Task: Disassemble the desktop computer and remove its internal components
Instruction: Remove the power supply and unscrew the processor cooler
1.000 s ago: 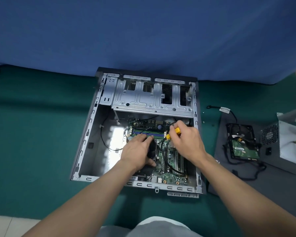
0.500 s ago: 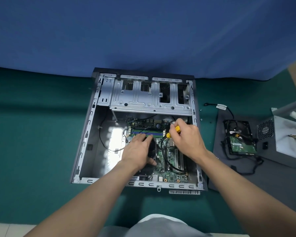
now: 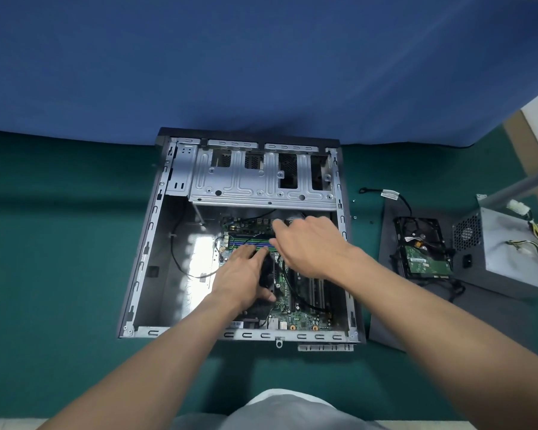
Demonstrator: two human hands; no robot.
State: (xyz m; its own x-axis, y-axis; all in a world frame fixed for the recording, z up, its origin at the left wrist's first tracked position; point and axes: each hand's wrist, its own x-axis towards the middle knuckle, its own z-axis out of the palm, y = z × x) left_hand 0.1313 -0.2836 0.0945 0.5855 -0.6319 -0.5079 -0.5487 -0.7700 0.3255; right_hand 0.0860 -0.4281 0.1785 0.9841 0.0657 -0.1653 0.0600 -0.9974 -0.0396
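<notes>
Status at that moment: the computer case [image 3: 143,265] lay open side up, with both hands inside it over the motherboard [image 3: 305,321]. My left hand [image 3: 246,274] lay palm down on the black CPU cooler [image 3: 267,274], fingers near straight and reaching past it, thumb along the cooler's near edge. It was pressing, not clamped round it. My read: it was there to steady the cooler and board while the other hand worked. My right hand [image 3: 311,243] was just beside the left, fingers stretched out and motion-blurred, tips over the memory slots [image 3: 246,242], which ran just beyond the left fingertips. Nothing showed in it, though the underside of the palm was hidden. It was likely going for a latch or connector at that end of the board; I couldn't tell which. A black cable [image 3: 175,262] looped on the case floor out past the left hand's outer edge, one end toward the board, so it probably needed unplugging before the board could lift. The drive cage [image 3: 246,184] sat beyond both sets of fingertips. Well outside the right forearm, the hard drive [image 3: 426,259] and power supply [image 3: 510,252] sat on the grey side panel [image 3: 392,305], already out and parked out of the way. I judged the job past halfway, with cooler and board left.
</notes>
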